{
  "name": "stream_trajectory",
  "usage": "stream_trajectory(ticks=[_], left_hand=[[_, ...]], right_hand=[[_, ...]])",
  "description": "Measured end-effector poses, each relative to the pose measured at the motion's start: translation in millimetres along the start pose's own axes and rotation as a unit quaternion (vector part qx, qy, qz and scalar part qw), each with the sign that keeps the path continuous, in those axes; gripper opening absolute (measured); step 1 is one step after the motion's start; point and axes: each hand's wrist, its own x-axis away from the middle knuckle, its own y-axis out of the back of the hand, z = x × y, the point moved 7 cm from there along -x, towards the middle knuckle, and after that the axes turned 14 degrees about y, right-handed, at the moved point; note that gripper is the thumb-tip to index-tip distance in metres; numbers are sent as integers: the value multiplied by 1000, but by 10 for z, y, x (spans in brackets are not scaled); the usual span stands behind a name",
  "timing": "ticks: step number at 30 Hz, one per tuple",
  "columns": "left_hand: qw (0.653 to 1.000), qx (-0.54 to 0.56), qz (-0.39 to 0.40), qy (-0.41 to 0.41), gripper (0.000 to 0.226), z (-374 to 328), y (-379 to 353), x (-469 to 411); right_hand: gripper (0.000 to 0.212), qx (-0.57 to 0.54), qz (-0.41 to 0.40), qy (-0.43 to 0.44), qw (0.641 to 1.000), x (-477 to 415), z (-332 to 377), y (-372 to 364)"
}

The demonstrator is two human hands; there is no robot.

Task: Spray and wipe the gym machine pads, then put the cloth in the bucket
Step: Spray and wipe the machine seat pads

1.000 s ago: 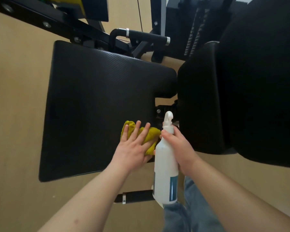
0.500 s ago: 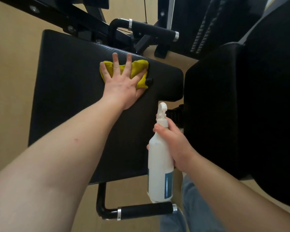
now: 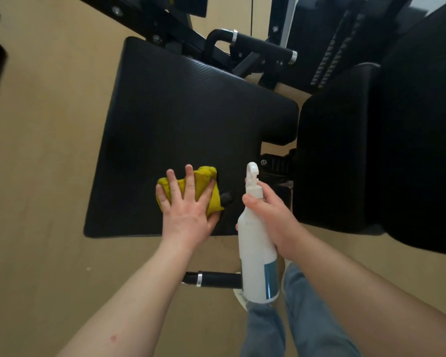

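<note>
We see a broad black seat pad (image 3: 191,130) filling the middle of the frame, roughly square with rounded corners and a fine ribbed weave across its vinyl skin; to the right of the frame a second, taller black pad (image 3: 345,163) stands close beside it, with a narrow gap between the two where black metal brackets show; our left hand (image 3: 188,202) lies flat with its fingers spread wide, pressing a crumpled mustard-yellow cloth (image 3: 204,184) against the seat pad near its lower edge, the cloth bunched in soft folds and poking out past the fingertips and the thumb; our right hand (image 3: 271,217) is wrapped around the neck and shoulder of a white plastic spray bottle (image 3: 255,258), smooth and cylindrical with a blue label band low on its side, held upright with the trigger nozzle pointing to the top of the frame, just off the pad's lower right corner; below the pad a black padded handle (image 3: 216,279) with a silver ring sticks out; pale tan floor (image 3: 41,176) lies open along the whole left of the frame and beneath the pad's lower edge; blue denim legs (image 3: 307,325) show at the bottom.
</note>
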Motion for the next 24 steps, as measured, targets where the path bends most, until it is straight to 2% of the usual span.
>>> stream_trajectory(ticks=[2,6,8,11,15,18,21,24], left_hand=[[1000,2,13,-5,82,62,-142,252],[1000,3,5,-18,79,153,-296,530],[1000,1,7,-20,76,150,-296,544],[1000,3,19,-18,70,128,-289,531],[999,19,22,-16,65,44,-242,499],[999,-14,19,-47,64,-157,-234,404],[996,-40,-1,-75,67,-546,-145,187],[986,-53,-8,-158,65,-1214,-85,4]], right_hand=[[37,6,-6,-18,1000,109,-98,-31],[23,9,-46,-92,995,415,-392,85],[31,44,-80,-126,988,586,-545,228],[38,96,-115,-124,981,763,-672,422],[27,94,-74,-109,987,840,-696,501],[21,113,-90,-95,985,845,-730,646],[19,76,-107,-113,985,859,-813,771],[30,37,-138,-125,982,881,-878,904]])
